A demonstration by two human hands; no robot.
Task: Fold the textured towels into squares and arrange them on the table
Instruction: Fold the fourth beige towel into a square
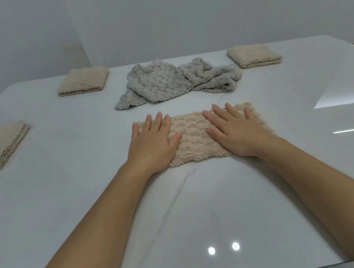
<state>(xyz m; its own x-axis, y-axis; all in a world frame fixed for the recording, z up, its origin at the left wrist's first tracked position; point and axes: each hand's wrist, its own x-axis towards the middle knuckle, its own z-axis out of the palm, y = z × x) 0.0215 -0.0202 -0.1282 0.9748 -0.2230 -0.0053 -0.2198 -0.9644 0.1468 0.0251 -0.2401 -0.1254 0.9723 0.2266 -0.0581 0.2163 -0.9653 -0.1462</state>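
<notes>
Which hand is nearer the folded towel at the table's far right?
Right. The right hand rests this side of the far-right folded towel, slightly left; the left hand is further left.

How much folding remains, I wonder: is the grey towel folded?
Unfolded: the grey towel lies crumpled in a loose, wrinkled heap.

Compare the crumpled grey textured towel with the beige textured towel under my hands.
The grey textured towel lies bunched and unfolded; the beige textured towel lies folded flat. Nothing touches the grey one; left hand and right hand press the beige one. Both rest on the white table.
</notes>
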